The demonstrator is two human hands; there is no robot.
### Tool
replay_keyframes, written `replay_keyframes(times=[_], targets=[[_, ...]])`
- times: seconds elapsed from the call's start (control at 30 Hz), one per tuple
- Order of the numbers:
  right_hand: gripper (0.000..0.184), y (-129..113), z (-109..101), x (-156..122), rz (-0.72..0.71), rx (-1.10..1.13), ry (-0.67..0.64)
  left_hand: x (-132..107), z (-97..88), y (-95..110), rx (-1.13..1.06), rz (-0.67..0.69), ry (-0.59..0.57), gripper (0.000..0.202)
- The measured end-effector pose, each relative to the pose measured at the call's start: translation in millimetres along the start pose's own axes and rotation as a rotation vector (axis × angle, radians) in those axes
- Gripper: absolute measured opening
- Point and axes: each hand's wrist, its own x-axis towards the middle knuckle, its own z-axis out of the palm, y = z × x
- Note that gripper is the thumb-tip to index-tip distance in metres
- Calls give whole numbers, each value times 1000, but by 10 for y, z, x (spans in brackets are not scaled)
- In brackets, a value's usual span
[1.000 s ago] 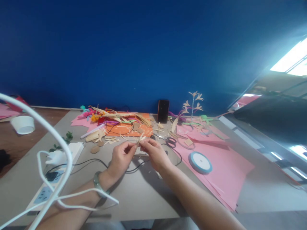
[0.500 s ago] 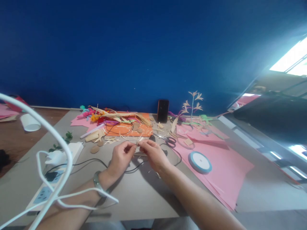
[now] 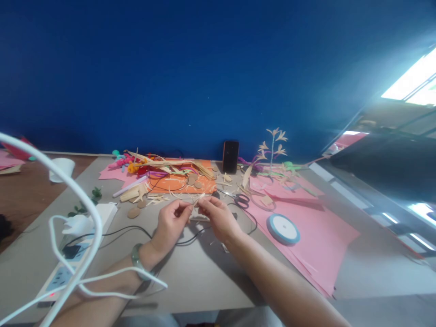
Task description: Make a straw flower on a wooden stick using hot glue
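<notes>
White tapered cup point(image 3: 61, 170) has shifted closer to our grey table's point(image 3: 194, 290) left edge.
Above the table's middle, our left hand point(image 3: 171, 224) and right hand point(image 3: 218, 219) pinch a thin, pale, straw-like strip point(image 3: 198, 198), fingertips closed on it.

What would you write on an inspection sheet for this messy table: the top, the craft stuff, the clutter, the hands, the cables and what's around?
Surface: grey flat tabletop, scattered with pale scraps.
Job's things: small pale straw-like piece; exact shape too small to tell.
Clutter: round blue-edged white roll on pink paper sheets; black-handled metal scissors nearby; orange flat sheet under pale strips.
Hands: left hand and right hand close together, pinching the piece in their fingers.
Cables: thick white cable arching at near left; thin black cable across the tabletop.
Surroundings: dark blue wall behind; black rectangular phone standing before it.
</notes>
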Motion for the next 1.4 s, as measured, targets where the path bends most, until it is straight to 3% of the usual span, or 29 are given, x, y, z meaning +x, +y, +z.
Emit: replay_keyframes(times=[0.33, 0.93, 1.4], targets=[[13, 12, -10, -1, 26, 56, -36, -6, 9, 45, -20, -5, 16, 19], [22, 13, 1, 4, 12, -48, 33, -20, 13, 27, 51, 44, -8, 22], [21, -12, -14, -1, -35, -72, 54, -46, 36, 49, -135, -38, -49, 23]])
